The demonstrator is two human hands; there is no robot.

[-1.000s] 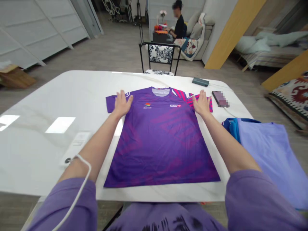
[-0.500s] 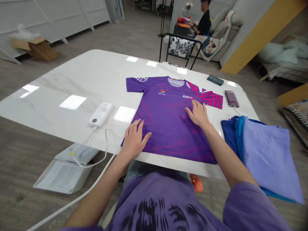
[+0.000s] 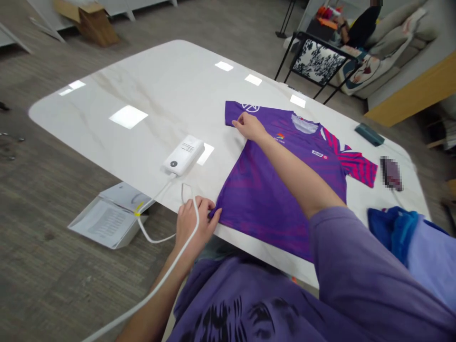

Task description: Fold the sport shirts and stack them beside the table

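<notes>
A purple T-shirt (image 3: 256, 190) with one pink-striped sleeve lies spread flat on the white table (image 3: 156, 95), its collar toward the far side. My left hand (image 3: 195, 218) pinches the shirt's bottom left corner at the near table edge. Over that hand runs a white cable (image 3: 195, 228). Reaching across the shirt, my right hand (image 3: 250, 126) has its fingers closed on the edge of the plain purple sleeve on the left, near a white round logo. My right forearm hides part of the shirt's middle.
Left of the shirt lies a white power bank (image 3: 184, 154) with a cable plugged in. Folded blue and lilac clothes (image 3: 427, 251) hang over the right table edge. A dark case (image 3: 369, 134) and a blurred-out item lie at the far right. Beyond are a chair (image 3: 317, 61) and a seated person.
My right hand has moved from the shirt's right chest to its left sleeve. My left hand has slid to the bottom corner and closed on it. The view has turned left.
</notes>
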